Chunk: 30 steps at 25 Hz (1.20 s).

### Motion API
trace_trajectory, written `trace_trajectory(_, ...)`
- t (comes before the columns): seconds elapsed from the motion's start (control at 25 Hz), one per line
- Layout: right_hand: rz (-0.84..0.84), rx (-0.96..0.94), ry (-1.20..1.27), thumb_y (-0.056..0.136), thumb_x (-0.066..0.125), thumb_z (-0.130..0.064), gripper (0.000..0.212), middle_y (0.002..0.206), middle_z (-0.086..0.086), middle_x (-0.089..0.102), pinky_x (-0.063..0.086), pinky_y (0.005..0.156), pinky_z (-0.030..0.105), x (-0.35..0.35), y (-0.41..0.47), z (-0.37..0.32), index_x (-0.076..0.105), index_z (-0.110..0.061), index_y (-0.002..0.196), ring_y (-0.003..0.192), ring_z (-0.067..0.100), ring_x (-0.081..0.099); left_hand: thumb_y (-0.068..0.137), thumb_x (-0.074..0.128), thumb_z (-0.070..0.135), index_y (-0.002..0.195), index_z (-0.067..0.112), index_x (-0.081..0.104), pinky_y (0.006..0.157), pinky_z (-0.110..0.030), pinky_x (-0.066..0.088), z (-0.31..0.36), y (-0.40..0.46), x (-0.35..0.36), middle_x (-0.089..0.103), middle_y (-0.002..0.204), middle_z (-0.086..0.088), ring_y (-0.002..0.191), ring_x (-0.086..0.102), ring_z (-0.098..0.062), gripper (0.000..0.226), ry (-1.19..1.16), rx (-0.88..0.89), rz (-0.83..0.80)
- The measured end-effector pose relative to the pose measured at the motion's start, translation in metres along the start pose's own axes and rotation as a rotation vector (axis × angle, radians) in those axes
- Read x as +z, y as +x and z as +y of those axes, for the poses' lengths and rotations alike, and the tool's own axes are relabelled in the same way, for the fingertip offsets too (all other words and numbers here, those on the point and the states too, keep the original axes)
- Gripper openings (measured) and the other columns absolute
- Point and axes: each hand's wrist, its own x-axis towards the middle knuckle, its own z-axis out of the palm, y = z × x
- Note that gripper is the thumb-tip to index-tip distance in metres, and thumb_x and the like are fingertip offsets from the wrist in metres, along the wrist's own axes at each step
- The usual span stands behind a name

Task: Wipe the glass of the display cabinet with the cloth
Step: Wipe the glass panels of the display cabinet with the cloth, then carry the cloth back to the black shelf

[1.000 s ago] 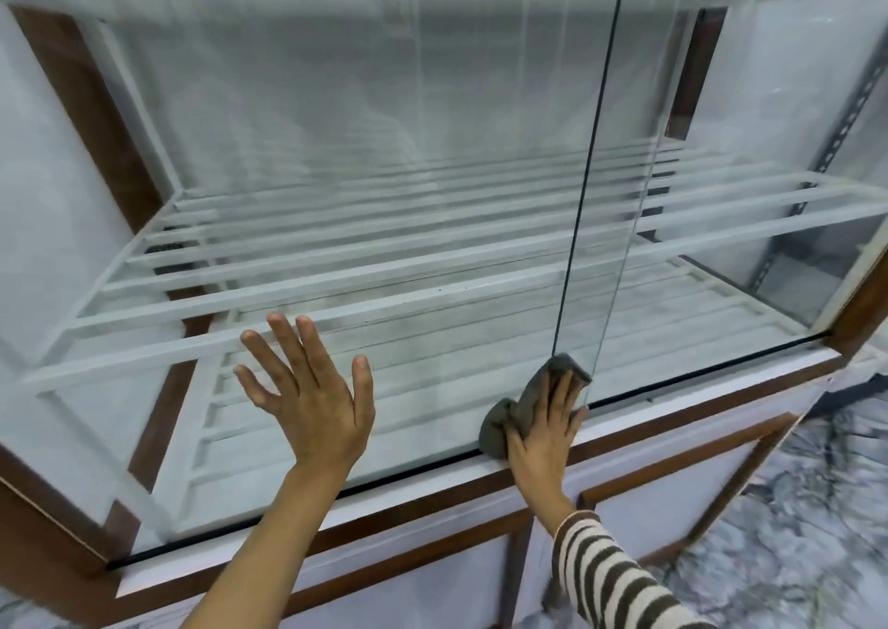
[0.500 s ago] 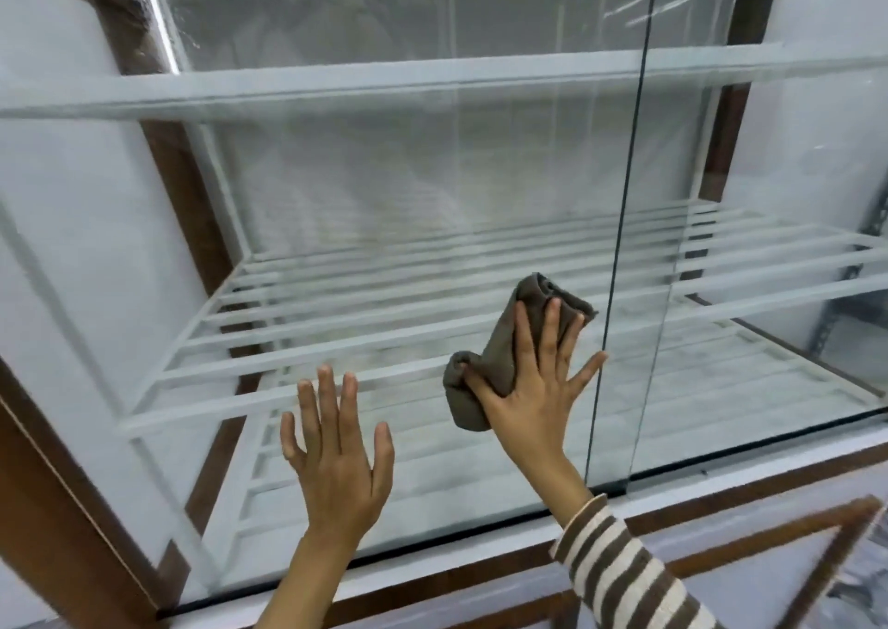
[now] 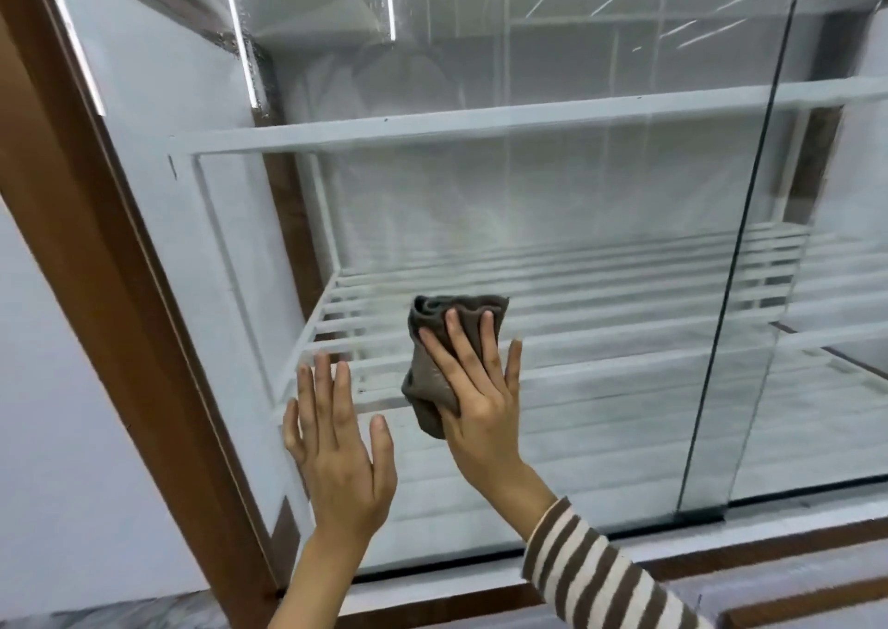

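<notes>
Two hands are up against the glass (image 3: 552,205) of the display cabinet (image 3: 120,292) as we look at it. Our right hand (image 3: 473,388), in a brown-and-white striped sleeve (image 3: 591,575), lies flat with fingers spread and pins the cloth (image 3: 435,354) to the pane — a bunched grey-brown rag that sticks out above and to the left of the fingers. Our left hand (image 3: 339,441) sits just left of it and a little lower, palm open, fingers close together, holding nothing. Behind the pane we see white slatted shelves (image 3: 600,301), one level with the cloth and another bar higher up. A dark vertical edge (image 3: 735,263) of the glass panel runs down at the right, and the brown wooden frame slants along the left.
</notes>
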Motion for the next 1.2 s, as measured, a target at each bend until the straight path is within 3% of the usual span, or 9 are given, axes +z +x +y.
trace_trajectory(0.16,-0.125,0.133,0.104,0.102,0.035,-0.041,0.048,0.157,-0.004,0.029,-0.003,0.123,0.038,-0.032,-0.019,-0.007,0.036,-0.025,0.147,0.150,0.019,0.012,0.099,0.027,0.032,0.144,0.005,0.028,0.119,-0.036,0.008,0.008,-0.019,-0.017,0.029,0.152,-0.012,0.147,0.013,-0.019,0.052,-0.102,-0.039,-0.098)
trace_trajectory(0.28,-0.139,0.658,0.405,0.099,0.043,-0.040,0.041,0.147,-0.006,0.047,0.011,0.123,0.033,-0.074,-0.041,-0.006,0.046,-0.031,0.139,0.145,0.010,0.027,0.101,0.022,0.035,0.148,0.013,0.022,0.119,-0.033,0.007,0.034,-0.044,-0.021,0.029,0.152,-0.010,0.147,0.014,-0.019,0.052,-0.213,0.037,-0.239)
trace_trajectory(0.4,0.010,1.261,0.640,0.091,0.051,-0.042,0.036,0.110,0.001,0.071,0.055,0.088,0.030,-0.131,-0.075,0.015,0.062,-0.023,0.120,0.110,0.019,0.064,0.100,0.022,0.035,0.150,0.018,0.019,0.119,-0.032,0.010,0.072,-0.076,-0.009,0.024,0.156,-0.006,0.147,0.016,-0.018,0.053,-0.363,0.127,-0.415)
trace_trajectory(0.64,0.426,1.782,0.399,0.086,0.057,-0.048,0.035,0.093,0.007,0.073,0.059,0.078,0.040,-0.256,-0.173,0.072,0.066,-0.019,0.102,0.087,0.027,0.070,0.101,0.017,0.038,0.144,0.022,0.030,0.111,-0.028,0.019,0.189,-0.153,0.038,0.022,0.155,0.003,0.146,0.017,-0.014,0.048,-0.630,0.286,-0.743)
trace_trajectory(0.76,0.592,1.889,0.219,0.093,0.055,-0.042,0.038,0.095,0.012,0.072,0.057,0.070,0.034,-0.335,-0.224,0.101,0.067,-0.012,0.114,0.084,0.027,0.069,0.100,0.015,0.041,0.145,0.028,0.026,0.110,-0.025,0.018,0.267,-0.197,0.058,0.032,0.153,0.001,0.145,0.019,-0.011,0.048,-0.729,0.362,-0.931)
trace_trajectory(0.92,0.817,1.942,0.035,0.093,0.053,-0.046,0.048,0.098,0.018,0.070,0.058,0.068,0.032,-0.425,-0.277,0.133,0.067,-0.005,0.114,0.082,0.028,0.068,0.100,0.015,0.044,0.137,0.022,0.041,0.108,-0.019,0.026,0.369,-0.231,0.085,0.053,0.138,-0.004,0.130,0.036,-0.016,0.051,-0.806,0.475,-1.195)
trace_trajectory(1.0,0.882,1.939,-0.045,0.088,0.052,-0.055,0.057,0.102,0.017,0.070,0.058,0.074,0.033,-0.463,-0.292,0.151,0.066,-0.007,0.117,0.087,0.029,0.068,0.096,0.027,0.042,0.136,0.022,0.046,0.099,-0.031,0.035,0.422,-0.245,0.102,0.051,0.139,0.000,0.131,0.033,-0.014,0.049,-0.810,0.512,-1.299)
trace_trajectory(1.08,0.921,1.910,-0.090,0.089,0.053,-0.053,0.055,0.106,0.016,0.069,0.055,0.081,0.036,-0.497,-0.300,0.172,0.065,-0.009,0.121,0.095,0.030,0.067,0.090,0.027,0.047,0.140,0.024,0.044,0.097,-0.032,0.034,0.470,-0.256,0.118,0.042,0.147,0.003,0.138,0.026,-0.012,0.057,-0.794,0.537,-1.440)
trace_trajectory(1.2,0.992,1.880,-0.076,0.094,0.054,-0.039,0.038,0.095,0.011,0.071,0.058,0.075,0.037,-0.535,-0.318,0.209,0.066,-0.012,0.117,0.087,0.027,0.069,0.073,-0.004,0.063,0.148,0.035,0.012,0.113,-0.027,0.018,0.537,-0.272,0.139,-0.002,0.153,0.019,0.139,-0.012,-0.002,0.081,-0.795,0.548,-1.535)
